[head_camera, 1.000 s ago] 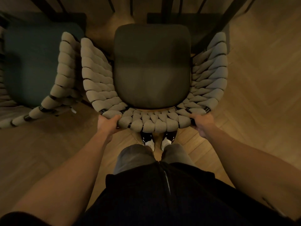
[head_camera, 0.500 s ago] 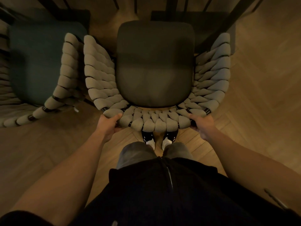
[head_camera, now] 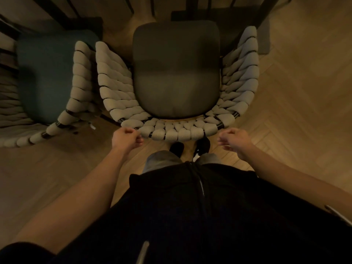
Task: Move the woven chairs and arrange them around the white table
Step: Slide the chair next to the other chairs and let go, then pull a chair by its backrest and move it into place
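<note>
The woven chair [head_camera: 177,80] stands on the wooden floor [head_camera: 304,92] directly ahead of the person, its dark seat cushion [head_camera: 176,73] facing up and its curved back of thick pale woven cord nearest the body. Its front end points toward dark table legs [head_camera: 190,6] at the top of the view; the table top itself cannot be made out. The left hand [head_camera: 126,138] hangs just beside the left end of the chair's back rim, its fingers curled in on themselves; whether it touches the cord cannot be told. The right hand [head_camera: 233,140] sits just off the right end of the rim, apart from it, fingers loosely curled. Neither grip has hold of anything. A second woven chair [head_camera: 57,82], with a teal cushion, stands close beside the first on the left, their woven sides almost meeting. Below the back rim, the person's dark shoes [head_camera: 177,147] show on the floor.
</note>
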Available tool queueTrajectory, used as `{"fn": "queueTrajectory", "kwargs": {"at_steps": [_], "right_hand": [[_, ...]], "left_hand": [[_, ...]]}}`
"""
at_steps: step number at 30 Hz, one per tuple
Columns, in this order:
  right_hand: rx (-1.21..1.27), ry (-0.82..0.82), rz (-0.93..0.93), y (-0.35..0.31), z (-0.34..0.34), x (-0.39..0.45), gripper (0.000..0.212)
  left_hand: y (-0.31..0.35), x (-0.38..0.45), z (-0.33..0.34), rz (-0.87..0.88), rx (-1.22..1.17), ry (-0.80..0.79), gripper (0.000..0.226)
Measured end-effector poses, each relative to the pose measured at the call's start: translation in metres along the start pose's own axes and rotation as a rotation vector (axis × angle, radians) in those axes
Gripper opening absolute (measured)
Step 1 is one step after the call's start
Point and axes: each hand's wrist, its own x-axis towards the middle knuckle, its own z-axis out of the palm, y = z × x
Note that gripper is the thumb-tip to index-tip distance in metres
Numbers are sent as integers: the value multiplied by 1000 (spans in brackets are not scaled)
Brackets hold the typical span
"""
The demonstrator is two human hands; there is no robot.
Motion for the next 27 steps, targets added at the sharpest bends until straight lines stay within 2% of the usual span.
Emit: {"fn": "queueTrajectory", "kwargs": {"at_steps": [4, 12, 14, 18, 27], "right_hand": [[-57, 11, -54, 12, 5, -18, 3], [-97, 92, -29, 82, 20, -74, 3], [-32, 125, 9, 111, 20, -88, 8], [132, 204, 92, 170, 21, -116, 5], [494, 378, 188, 306, 10, -182, 6]], "left_hand": [[14, -7, 20, 215, 327, -140, 5], [43, -28, 75, 446, 775, -514, 6], [45, -39, 94, 461, 887, -622, 7], [41, -71, 136, 526, 1139, -783, 5], [-15, -163, 244, 729, 1572, -944, 7]]}}
